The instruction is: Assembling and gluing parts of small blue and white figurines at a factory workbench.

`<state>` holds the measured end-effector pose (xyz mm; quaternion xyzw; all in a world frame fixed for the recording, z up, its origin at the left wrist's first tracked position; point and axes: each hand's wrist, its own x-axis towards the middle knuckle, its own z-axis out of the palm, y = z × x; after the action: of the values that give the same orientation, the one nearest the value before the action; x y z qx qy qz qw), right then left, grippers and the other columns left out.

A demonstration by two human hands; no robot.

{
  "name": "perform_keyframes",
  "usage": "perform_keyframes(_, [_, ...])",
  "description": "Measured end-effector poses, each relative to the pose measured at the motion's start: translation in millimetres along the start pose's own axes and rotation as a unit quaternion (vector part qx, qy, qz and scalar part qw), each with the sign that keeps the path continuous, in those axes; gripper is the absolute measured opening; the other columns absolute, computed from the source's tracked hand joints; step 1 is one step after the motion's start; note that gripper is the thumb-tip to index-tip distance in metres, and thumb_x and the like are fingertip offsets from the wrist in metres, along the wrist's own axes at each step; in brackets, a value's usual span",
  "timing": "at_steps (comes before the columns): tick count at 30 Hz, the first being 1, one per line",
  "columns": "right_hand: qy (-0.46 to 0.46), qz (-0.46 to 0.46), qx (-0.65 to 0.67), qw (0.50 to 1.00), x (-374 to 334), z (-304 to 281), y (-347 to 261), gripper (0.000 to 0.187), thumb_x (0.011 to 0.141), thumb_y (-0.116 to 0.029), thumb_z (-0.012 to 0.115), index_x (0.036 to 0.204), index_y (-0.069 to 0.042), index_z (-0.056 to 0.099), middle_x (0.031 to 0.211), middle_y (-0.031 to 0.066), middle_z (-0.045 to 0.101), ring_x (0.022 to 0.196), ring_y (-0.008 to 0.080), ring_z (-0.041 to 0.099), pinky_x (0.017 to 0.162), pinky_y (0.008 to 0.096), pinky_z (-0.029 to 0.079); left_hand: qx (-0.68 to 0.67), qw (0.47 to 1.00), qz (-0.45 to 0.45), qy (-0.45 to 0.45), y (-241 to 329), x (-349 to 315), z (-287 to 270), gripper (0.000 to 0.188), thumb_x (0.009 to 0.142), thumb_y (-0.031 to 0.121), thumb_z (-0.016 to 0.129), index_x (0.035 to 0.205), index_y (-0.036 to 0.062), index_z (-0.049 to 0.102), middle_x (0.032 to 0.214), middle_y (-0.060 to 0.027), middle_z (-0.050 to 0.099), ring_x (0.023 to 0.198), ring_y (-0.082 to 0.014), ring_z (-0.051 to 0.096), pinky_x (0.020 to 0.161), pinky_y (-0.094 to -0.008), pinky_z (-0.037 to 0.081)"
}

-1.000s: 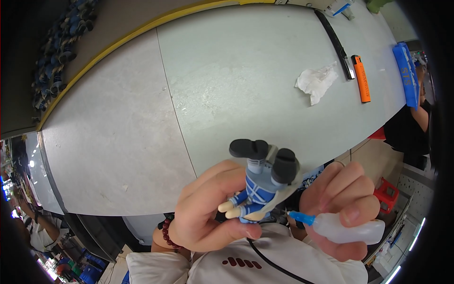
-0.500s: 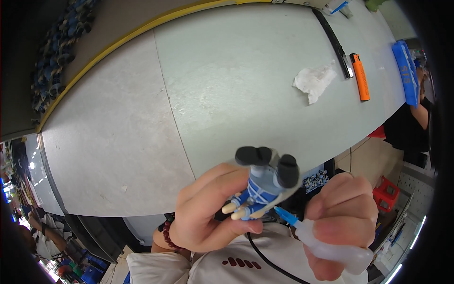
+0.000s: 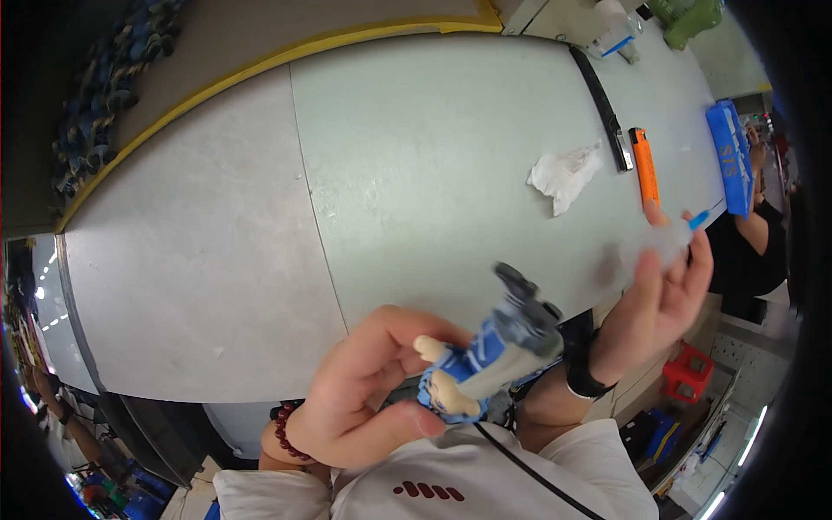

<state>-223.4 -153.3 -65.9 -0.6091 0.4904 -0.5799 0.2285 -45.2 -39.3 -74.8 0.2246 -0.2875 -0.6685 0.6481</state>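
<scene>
The left hand (image 3: 364,394) has its grip closed on a blue toy figure (image 3: 485,355), feet blurred. The right hand (image 3: 659,286), raised beside it over the table (image 3: 347,191) edge, loosely holds a motion-blurred glue bottle (image 3: 672,243).

Two bare hands, both raised in front of the chest

Left hand (image 3: 364,390): palm turned up, fingers and thumb curled closed around a small figurine (image 3: 485,351), dark bead bracelet at the wrist. Right hand (image 3: 663,277): lifted up and to the right of the figurine, fingers loosely wrapped around a small squeeze bottle (image 3: 663,243), blurred; dark band at the wrist.
</scene>
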Motion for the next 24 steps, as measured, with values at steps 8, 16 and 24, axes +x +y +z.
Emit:
perform_keyframes(8, [0.117, -0.153, -0.084, 0.978, 0, 0, 12, 0.038, 0.073, 0.0, 0.054, 0.107, -0.002, 0.039, 0.108, 0.0119, 0.046, 0.093, 0.0183, 0.045, 0.073, 0.0281, 0.039, -0.024, 0.999, -0.023, -0.023, 3, -2, -6, 0.038, 0.08, 0.004, 0.054, 0.111, -0.0052, 0.034, 0.115, -0.0172, 0.042, 0.103, -0.0187, 0.046, 0.088, -0.0303, 0.035])
perform_keyframes(16, [-0.208, -0.328, 0.208, 0.898, -40, 25, -16, 0.027, 0.064, -0.007, 0.07, 0.08, -0.012, 0.048, 0.084, -0.0007, 0.054, 0.074, 0.0137, 0.047, 0.059, 0.0259, 0.037, 0.052, 0.998, -0.025, -0.009, 2, -2, -5, 0.037, 0.078, 0.005, 0.058, 0.108, -0.005, 0.039, 0.109, -0.0175, 0.049, 0.098, -0.0197, 0.051, 0.085, -0.0299, 0.038])
perform_keyframes(24, [-0.269, -0.272, 0.26, 0.887, -41, 23, -18, 0.034, 0.057, 0.003, 0.073, 0.073, -0.015, 0.048, 0.076, -0.0049, 0.053, 0.072, 0.0108, 0.045, 0.062, 0.0256, 0.036, 0.125, 0.992, 0.01, 0.016, 4, 2, -1, 0.038, 0.073, 0.011, 0.065, 0.103, -0.0039, 0.046, 0.099, -0.0138, 0.057, 0.089, -0.0184, 0.056, 0.079, -0.0273, 0.042])
